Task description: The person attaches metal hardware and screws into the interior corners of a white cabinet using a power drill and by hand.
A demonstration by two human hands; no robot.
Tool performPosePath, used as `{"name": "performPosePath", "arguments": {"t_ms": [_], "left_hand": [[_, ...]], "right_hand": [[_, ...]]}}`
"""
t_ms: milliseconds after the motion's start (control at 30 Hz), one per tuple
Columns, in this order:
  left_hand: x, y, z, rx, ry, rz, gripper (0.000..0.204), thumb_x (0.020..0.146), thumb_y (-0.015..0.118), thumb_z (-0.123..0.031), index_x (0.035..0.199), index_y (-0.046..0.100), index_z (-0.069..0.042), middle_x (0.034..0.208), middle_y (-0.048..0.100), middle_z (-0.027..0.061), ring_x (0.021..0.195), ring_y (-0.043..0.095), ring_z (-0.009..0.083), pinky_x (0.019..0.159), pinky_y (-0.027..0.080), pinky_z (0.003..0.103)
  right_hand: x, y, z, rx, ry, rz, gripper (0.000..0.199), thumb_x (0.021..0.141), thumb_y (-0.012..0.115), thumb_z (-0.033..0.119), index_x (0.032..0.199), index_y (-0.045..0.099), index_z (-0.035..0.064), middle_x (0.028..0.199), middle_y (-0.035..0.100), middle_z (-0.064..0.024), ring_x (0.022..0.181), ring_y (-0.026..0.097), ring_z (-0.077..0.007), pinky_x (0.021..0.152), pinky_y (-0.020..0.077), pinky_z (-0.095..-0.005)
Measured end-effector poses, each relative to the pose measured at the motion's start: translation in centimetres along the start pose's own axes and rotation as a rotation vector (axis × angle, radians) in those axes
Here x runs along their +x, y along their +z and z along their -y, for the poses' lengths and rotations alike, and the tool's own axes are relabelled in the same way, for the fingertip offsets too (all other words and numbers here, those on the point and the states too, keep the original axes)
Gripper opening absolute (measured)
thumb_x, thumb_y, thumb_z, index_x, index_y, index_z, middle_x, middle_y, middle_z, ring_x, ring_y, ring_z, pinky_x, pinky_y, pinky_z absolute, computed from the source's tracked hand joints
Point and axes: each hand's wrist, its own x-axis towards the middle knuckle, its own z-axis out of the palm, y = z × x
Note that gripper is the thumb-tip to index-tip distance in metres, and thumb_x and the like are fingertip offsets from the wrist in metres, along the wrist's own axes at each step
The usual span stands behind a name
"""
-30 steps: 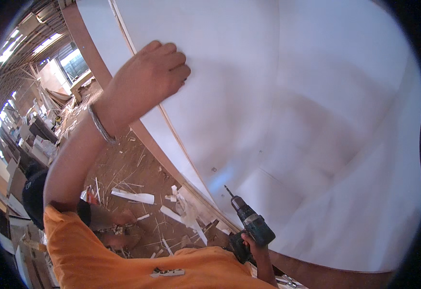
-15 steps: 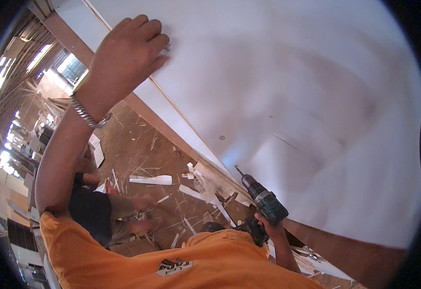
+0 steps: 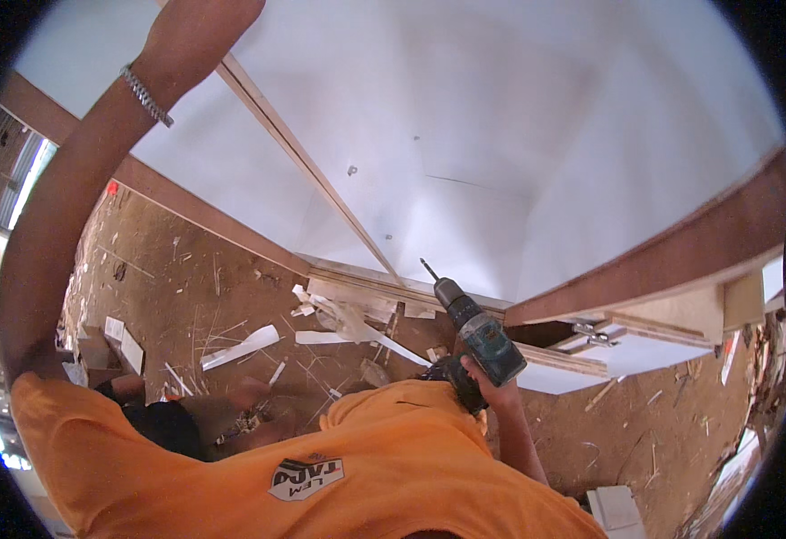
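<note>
My right hand (image 3: 493,388) is wrapped round the handle of a dark green and black cordless drill (image 3: 487,346), low in the middle. Its thin bit points up and left toward the white inside of a cabinet (image 3: 474,234), apart from the panel. Raised at the upper left, my left hand (image 3: 217,27) is partly cut off by the top edge, so its fingers are hidden. It is nearest to the upper end of a wooden-edged divider (image 3: 298,153). Small fittings, one of them a metal piece (image 3: 352,170), sit on the white panel.
Brown edges (image 3: 680,256) frame the cabinet. Below right, a white board with a metal hinge (image 3: 598,335) sticks out. White offcuts (image 3: 242,348) and wood scraps litter the brown floor. At the lower left another person's dark clothing (image 3: 164,427) and limbs show.
The view has swung, showing more of the cabinet's right side and the hinged board. My left hand has gone up, its fingers leaving the picture. The drill stays in my right hand.
</note>
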Motion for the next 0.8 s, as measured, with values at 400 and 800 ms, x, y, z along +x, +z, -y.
{"name": "performPosePath", "arguments": {"t_ms": [400,800], "left_hand": [[-0.6,2.0,-0.5,-0.108,-0.234,-0.135,0.009,0.072,0.061,-0.004,0.079,0.065,-0.003,0.089,0.061,0.0125,0.092,0.057,0.0252,0.086,0.048,0.036],[-4.9,-17.2,-25.1,-1.953,0.235,0.318,0.026,0.094,0.048,-0.015,0.114,0.065,-0.008,0.115,0.064,0.0137,0.108,0.059,0.0305,0.097,0.044,0.040]], "right_hand": [[-14.3,3.1,2.1,0.074,-0.105,-0.071,0.031,0.085,0.072,0.022,0.111,0.065,0.0067,0.108,0.068,-0.0105,0.103,0.064,-0.0276,0.089,0.0493,-0.0370],[-25.9,-6.9,-5.1,0.140,0.088,-0.243,0.042,0.081,0.072,0.020,0.119,0.061,0.0059,0.117,0.065,-0.0102,0.106,0.062,-0.0252,0.095,0.0470,-0.0369]]}}
